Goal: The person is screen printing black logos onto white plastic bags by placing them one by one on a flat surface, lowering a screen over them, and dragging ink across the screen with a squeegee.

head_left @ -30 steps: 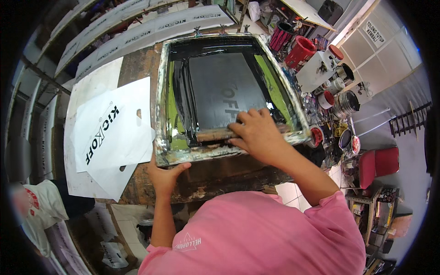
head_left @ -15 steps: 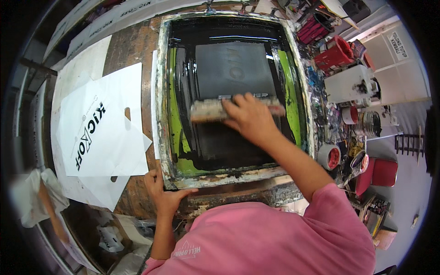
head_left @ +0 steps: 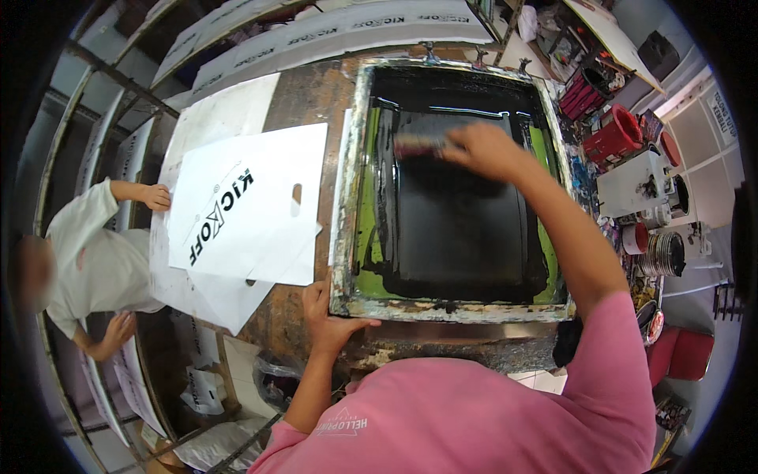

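A screen printing frame (head_left: 557, 193) lies on the worktable, its mesh green at the sides and coated with wet black ink (head_left: 462, 229) in the middle. Far up the mesh, my right hand (head_left: 489, 150) grips a squeegee (head_left: 417, 147), blurred by motion and partly hidden behind the fingers. My left hand (head_left: 335, 322) hugs the frame's near left corner, thumb stretched along the front edge and fingers up the left side. To its left are white bags (head_left: 276, 174) with black lettering and cut-out handle holes, one overlapping another.
Across the table at left, a co-worker in a white shirt (head_left: 103, 245) has one hand (head_left: 156, 197) at the table edge. Racks of printed white sheets (head_left: 347, 39) stand behind. Red tubs (head_left: 612, 134), a white container (head_left: 632, 186) and cans (head_left: 662, 253) crowd the right side.
My right hand has pushed the squeegee away from me, and black ink now covers the greyish print area. My view has swung left, showing more of the co-worker. My left hand stays at the corner.
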{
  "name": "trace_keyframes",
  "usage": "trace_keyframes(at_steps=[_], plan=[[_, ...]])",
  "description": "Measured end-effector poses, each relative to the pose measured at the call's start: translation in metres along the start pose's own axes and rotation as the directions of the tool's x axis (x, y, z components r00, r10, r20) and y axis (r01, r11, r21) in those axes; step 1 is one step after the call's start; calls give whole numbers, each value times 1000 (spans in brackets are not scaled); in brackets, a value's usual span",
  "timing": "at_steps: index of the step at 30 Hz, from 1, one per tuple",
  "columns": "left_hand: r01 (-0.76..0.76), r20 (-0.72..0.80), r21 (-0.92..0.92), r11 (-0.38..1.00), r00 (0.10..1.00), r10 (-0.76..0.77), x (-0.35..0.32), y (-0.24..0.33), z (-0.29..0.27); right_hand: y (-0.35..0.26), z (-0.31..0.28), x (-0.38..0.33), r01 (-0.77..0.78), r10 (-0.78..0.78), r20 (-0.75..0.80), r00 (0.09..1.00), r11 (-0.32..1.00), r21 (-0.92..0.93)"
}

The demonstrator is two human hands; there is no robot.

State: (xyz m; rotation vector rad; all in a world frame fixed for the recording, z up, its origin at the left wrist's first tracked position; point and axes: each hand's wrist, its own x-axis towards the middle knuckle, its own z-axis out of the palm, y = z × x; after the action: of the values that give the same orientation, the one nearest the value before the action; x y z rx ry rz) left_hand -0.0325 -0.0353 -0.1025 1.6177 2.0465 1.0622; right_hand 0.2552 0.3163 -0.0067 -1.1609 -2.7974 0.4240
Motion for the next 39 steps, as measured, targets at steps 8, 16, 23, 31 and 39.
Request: trace_keyframes(at_steps=[8,16,23,31,39], plan=[[49,-45,-538,841,995,-87,8,41,-8,-168,2,-205,-141,139,-94,986,990,-20],[-309,-275,-616,725,946,170,70,97,-30,-190,-109,-159,-188,-134,-663,736,901,-391],[-200,264,617,761,964,40,23,43,34,-176,-167,-124,-150,-183,-694,697,908,-391],[-199,239,334,922,964,121,53,85,22,-198,-229,-109,-68,121,-675,728,992,103],[-64,-327,-337,939,944,-52,119,117,20,-162,-236,-92,-86,-32,-689,724,987,-137]])
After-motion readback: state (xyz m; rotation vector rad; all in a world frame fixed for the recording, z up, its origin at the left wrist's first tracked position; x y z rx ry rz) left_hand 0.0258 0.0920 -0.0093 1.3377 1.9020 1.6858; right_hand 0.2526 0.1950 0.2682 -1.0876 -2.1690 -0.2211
